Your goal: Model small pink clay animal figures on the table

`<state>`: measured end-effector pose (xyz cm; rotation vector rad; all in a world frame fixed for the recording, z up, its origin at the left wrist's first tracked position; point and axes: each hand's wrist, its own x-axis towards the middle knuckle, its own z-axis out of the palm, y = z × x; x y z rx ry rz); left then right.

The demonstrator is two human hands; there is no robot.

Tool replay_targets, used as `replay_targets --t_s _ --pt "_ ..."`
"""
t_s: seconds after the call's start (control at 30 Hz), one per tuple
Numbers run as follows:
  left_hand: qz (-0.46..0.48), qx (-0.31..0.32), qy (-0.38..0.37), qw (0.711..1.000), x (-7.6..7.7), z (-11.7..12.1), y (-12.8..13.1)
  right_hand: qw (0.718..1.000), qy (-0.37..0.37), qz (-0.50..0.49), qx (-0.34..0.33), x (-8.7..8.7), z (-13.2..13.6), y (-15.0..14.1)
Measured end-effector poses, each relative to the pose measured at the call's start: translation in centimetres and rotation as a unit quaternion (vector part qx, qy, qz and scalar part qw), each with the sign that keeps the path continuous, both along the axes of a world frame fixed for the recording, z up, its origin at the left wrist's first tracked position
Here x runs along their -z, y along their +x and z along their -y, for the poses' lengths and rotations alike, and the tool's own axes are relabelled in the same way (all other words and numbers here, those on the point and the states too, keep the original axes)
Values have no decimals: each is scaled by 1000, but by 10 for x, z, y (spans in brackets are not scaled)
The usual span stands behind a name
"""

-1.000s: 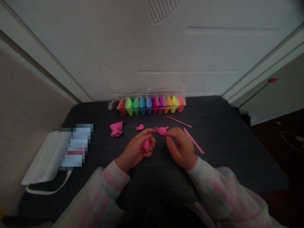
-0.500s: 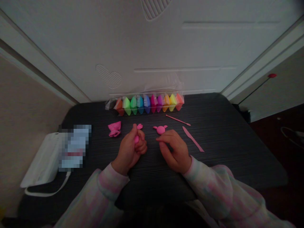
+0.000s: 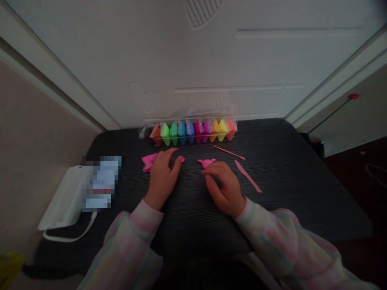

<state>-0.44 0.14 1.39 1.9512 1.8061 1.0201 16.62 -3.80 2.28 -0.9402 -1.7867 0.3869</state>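
My left hand [image 3: 163,175] is palm down with thumb and index finger apart, between the crumpled pink packet [image 3: 148,162] and a small pink clay piece [image 3: 183,159] by the thumb tip. Its palm and other fingers are hidden. My right hand [image 3: 225,185] rests on the table, fingers curled and thumb near the index fingertip; whatever is between them is too small to make out. Just beyond its knuckles lies a round pink clay shape [image 3: 207,163] with two small pointed pieces at its sides, partly covered by the fingers.
A row of coloured clay packets [image 3: 190,133] in clear plastic lies along the back of the dark table [image 3: 287,169]. To the right are a thin pink stick tool [image 3: 229,152] and a pink plastic knife [image 3: 248,176]. A phone [image 3: 101,185] with a white cable [image 3: 72,237] lies left.
My left hand has turned from a fist around a pink clay lump to palm down, with thumb and index apart; the lump is out of sight. My right hand stays by the clay shape.
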Motion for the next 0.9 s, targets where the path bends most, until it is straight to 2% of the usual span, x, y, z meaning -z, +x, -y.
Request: replay_targets --t_s 0.07,0.17,0.23,0.3,0.33,0.37,0.4,0.47,0.5,0.57,0.67,0.77,0.83,0.9 --pt "-124 51 1 991 9 -3 3 1000 1 0 2 0 0 0" --pt "-174 76 -22 982 17 -7 7 1000 0 -1 1 1 -1 0" --pt "-113 59 -34 991 16 -8 7 1000 -3 0 4 1 -1 0" --pt "16 26 -56 998 11 -9 7 1000 -6 3 10 1 -1 0" --pt "102 16 -81 991 8 -9 7 1000 -7 4 13 1 -1 0" --pt "199 12 -113 973 6 -9 7 1000 -10 4 16 1 -1 0" --pt "298 14 -147 943 3 -9 8 1000 -11 4 17 1 -1 0" --pt "465 32 -210 859 0 -7 10 1000 -14 3 21 1 -1 0" --pt "521 43 -232 820 -1 -6 11 1000 -15 2 22 1 -2 1" --pt "581 67 -256 769 -3 -3 13 1000 -17 2 23 2 -2 1" --pt "629 88 -262 727 -7 -1 12 1000 -21 2 23 2 -2 1" --pt "675 73 -268 684 -12 -1 6 999 -24 3 23 3 -3 1" --pt "694 61 -269 665 -14 -3 2 999 -25 3 24 4 -4 1" --pt "703 54 -261 659 -14 -4 -1 999 -26 2 24 6 -5 1"
